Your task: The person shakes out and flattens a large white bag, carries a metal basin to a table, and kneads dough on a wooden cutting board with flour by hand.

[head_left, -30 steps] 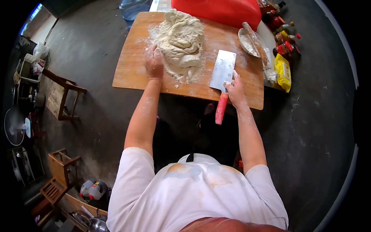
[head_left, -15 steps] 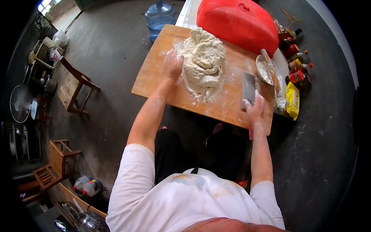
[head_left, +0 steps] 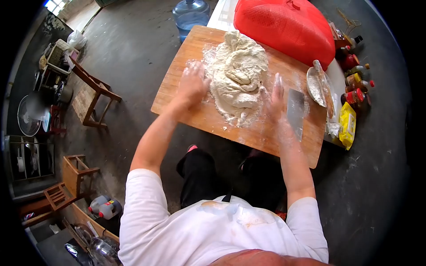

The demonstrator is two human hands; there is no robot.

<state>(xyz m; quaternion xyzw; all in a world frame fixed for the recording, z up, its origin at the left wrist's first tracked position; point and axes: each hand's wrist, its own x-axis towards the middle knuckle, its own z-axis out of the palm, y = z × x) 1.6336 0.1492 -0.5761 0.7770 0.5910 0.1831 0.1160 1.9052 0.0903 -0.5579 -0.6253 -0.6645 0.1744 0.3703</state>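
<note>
A large, lumpy mass of floury dough [head_left: 238, 73] lies on a wooden board [head_left: 177, 75]. At its left side rests my left hand [head_left: 193, 83], open and dusted with flour, its fingers pointing forward close to the dough. My right hand [head_left: 275, 99] is also open, fingers stretched out, at the right side of the dough; I cannot tell whether it touches. Just right of that hand lies a flat knife with a wide metal blade [head_left: 295, 108]; its handle is hidden by my right forearm. Loose flour is scattered around the dough.
A bowl of flour [head_left: 315, 86] with a rolling pin [head_left: 325, 88] stands at the board's right edge. Beyond are a red mesh cover [head_left: 284, 31], a yellow packet [head_left: 347, 126] and several bottles [head_left: 355, 95]. A water jug [head_left: 191, 17] and wooden chair [head_left: 91, 97] are left.
My right hand has let go of the knife and moved left and forward to the dough. The knife remains on the board. My left hand stays beside the dough. The view has shifted slightly.
</note>
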